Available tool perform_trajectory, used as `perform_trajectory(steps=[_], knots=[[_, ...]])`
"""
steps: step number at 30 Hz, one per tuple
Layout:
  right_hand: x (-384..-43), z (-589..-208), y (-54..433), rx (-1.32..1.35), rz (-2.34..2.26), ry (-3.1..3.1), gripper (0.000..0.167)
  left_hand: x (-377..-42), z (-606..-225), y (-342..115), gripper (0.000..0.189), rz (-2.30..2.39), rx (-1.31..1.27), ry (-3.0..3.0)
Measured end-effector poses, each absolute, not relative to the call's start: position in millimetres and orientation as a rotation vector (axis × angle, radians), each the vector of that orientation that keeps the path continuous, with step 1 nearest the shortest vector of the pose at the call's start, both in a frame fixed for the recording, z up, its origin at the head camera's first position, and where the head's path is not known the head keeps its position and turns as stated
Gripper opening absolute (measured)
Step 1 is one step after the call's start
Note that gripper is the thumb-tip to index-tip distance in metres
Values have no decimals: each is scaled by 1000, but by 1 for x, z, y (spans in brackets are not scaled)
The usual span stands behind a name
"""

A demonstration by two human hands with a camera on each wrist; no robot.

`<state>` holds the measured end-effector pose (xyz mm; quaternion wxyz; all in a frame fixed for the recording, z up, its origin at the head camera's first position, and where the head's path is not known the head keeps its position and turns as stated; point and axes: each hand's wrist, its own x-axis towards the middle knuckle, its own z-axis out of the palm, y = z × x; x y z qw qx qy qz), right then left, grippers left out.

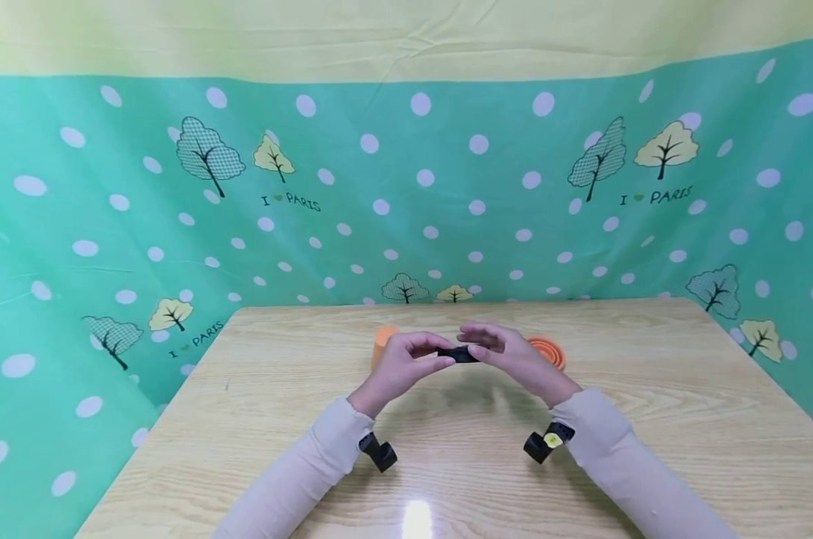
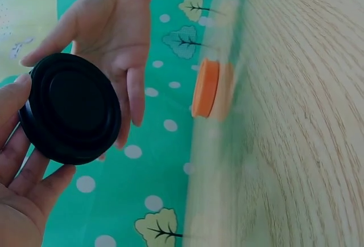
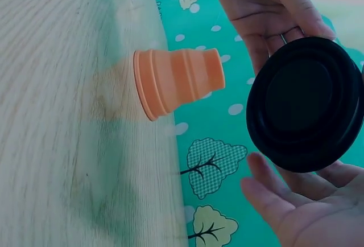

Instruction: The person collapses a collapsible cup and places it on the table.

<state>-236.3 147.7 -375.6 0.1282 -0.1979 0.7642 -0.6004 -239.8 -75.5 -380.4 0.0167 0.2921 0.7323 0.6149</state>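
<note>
Wood-grain tabletop [image 1: 245, 404]; above it, left grip [image 1: 400, 363] pinching with thumb and fingers, right grip [image 1: 514, 359] loosely extended. Beyond left grip, orange stepped cup [image 1: 382, 338], narrow end up; between grips, raised black ringed disc [image 2: 77, 102], held by the left; far right, flat orange ringed piece [image 1: 548, 350].

In the head view, the left hand [image 1: 405, 362] hides part of the orange stepped cup [image 1: 383, 337], the right hand [image 1: 510, 358] covers part of the flat orange ringed piece [image 1: 549, 352], and fingers [image 1: 439, 341] obscure the black disc's [image 1: 462, 355] ends. The bottom edge crops both sleeves [image 1: 292, 471] and the worktop [image 1: 258, 397]; the left wrist view cuts off the left hand.
</note>
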Motion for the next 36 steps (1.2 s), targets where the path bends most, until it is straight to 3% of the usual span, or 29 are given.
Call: perform_trajectory(steps=[11,23,36], knots=[[-232,-376,141,-544,-1917,2186,59,-240,-379,-79,27,1939,956,2304],[-228,-376,136,-719,-2017,2296,62,-247,-379,-81,67,1878,856,2240],[-227,-381,134,-919,-1972,2337,74,-245,-383,-84,70,1820,884,2199]])
